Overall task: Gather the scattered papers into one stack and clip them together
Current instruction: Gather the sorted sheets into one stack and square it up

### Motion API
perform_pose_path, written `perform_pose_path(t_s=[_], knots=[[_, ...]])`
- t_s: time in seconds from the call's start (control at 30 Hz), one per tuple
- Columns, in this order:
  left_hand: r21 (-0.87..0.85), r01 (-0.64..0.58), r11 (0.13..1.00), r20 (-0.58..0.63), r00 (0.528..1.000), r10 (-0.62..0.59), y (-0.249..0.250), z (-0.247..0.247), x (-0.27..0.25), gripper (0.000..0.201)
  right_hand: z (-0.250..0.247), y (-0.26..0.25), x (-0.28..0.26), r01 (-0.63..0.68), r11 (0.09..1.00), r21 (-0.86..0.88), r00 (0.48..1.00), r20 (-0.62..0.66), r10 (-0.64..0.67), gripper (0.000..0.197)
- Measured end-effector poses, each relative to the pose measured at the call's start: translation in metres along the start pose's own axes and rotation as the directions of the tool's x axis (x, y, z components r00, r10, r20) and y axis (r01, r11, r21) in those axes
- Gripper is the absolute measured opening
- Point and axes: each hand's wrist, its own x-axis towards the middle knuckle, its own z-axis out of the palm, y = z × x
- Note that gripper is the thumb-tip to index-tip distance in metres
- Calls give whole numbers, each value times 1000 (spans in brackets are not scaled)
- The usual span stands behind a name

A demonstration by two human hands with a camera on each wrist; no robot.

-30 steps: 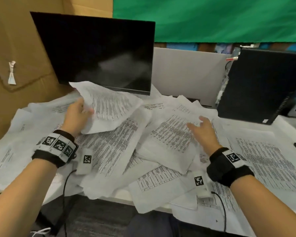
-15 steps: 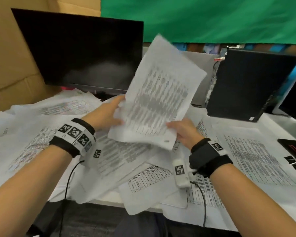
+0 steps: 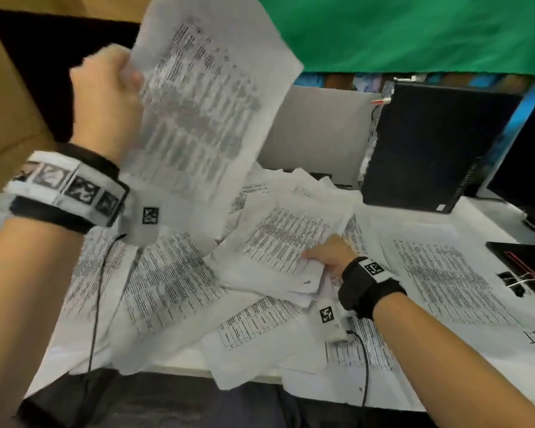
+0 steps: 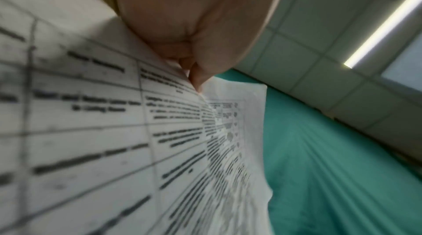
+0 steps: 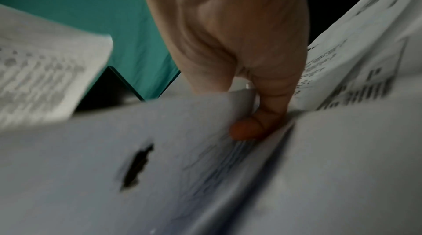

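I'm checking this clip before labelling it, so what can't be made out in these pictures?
- Raised sheet: its print is motion-blurred in the head and left wrist views.
- Left hand: its fingers are hidden behind that sheet.
- Right hand: how many sheets it grips is unclear.
- Binder clips: small, at the head view's right edge.

Blurred sheet (image 3: 204,97) in left hand (image 3: 105,100)
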Motion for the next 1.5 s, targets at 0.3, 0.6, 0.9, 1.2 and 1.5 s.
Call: perform_pose_path(t_s=[0.3,0.6,0.9,1.2,1.5], knots=[[-62,302,951,613,764,-203,20,171,-67,26,-28,16,-16,-38,905,424,998,-36,59,48],[242,347,906,859,357,-366,22,208,-121,46,-35,13,-20,-79,883,462,974,226,-31,46],[-234,566,790,742,629,-232,18,170,-116,26,-31,-6,-28,196,873,446,962,85,-259,50],[-774,302,557,357,934,-11,96,109,-73,37,-126,-69,-104,709,656,259,704,-198,-682,49],[-730,494,472,627,760,174,124,112,-59,37,-160,-75,-128,618,618,486,764,-187,-618,46]])
